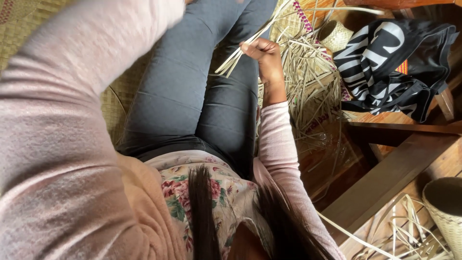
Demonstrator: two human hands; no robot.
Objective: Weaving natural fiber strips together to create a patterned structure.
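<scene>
My right hand (263, 52) is closed around a bundle of pale straw strips (250, 41) that fan out up to the right and down to the left over my grey trousers (192, 91). My left arm in a pink sleeve (72, 120) fills the left side of the view and reaches upward; its hand is out of the frame at the top. A loose pile of straw strips (308, 77) lies on the floor just right of my right hand.
A black-and-white patterned cloth (390, 62) is draped at the upper right beside a small woven basket (335, 34). A woven mat (115, 101) lies under my legs. Wooden furniture beams (385, 178) run at the right, with another woven basket (445, 207) at the lower right.
</scene>
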